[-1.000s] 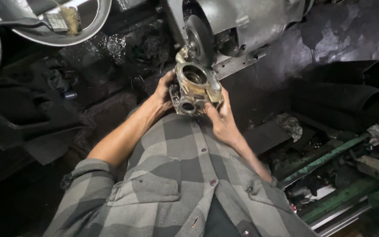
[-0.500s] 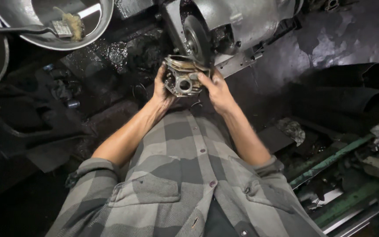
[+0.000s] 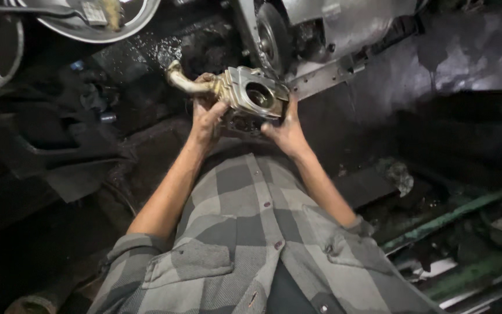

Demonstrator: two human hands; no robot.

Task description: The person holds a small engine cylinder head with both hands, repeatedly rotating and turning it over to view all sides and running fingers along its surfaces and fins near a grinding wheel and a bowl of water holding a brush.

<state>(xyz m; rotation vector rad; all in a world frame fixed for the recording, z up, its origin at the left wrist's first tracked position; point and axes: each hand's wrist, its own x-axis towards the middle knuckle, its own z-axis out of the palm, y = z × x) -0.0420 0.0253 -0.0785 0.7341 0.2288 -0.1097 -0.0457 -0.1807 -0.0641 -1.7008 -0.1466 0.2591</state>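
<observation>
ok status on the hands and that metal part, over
Both hands gripping: left hand, right hand. Metal housing held up, round bore facing camera, curved pipe off its left end. Engine assembly close behind; contact unclear.

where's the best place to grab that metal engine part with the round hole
Probably by the blocky body of the metal engine part, from below on both flanks, as the left hand and right hand do now. Its flat sides give purchase; the curved pipe stub looks too thin and offset to carry it.
</observation>
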